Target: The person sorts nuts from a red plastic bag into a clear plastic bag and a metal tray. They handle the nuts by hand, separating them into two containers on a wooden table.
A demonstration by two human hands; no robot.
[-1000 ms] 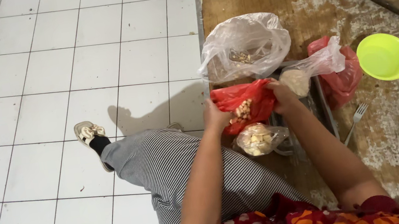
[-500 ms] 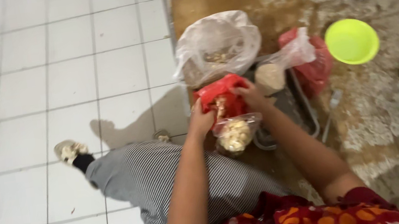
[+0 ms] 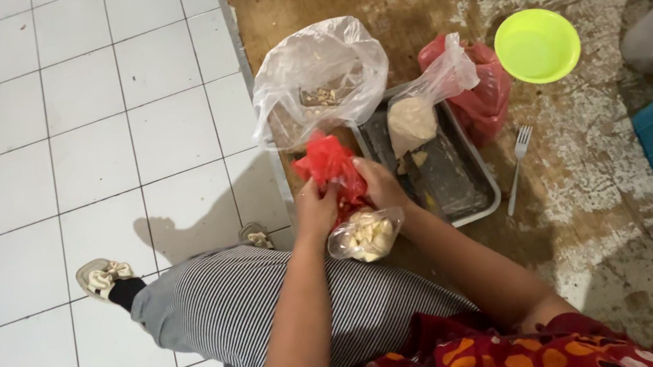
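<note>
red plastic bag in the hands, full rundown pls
The red plastic bag is thin, crinkled film, bunched and twisted upward into a peak. Both hands grip its lower part: left hand on its left side, right hand on its right. Below it, under the hands, hangs a small clear bag of pale chunks. The red bag is held above the striped-trousered lap, just in front of a metal tray and a big clear plastic bag. Its contents are not visible.

left hand [image 3: 317, 209] and right hand [image 3: 380, 184] together, fingers curled
</note>
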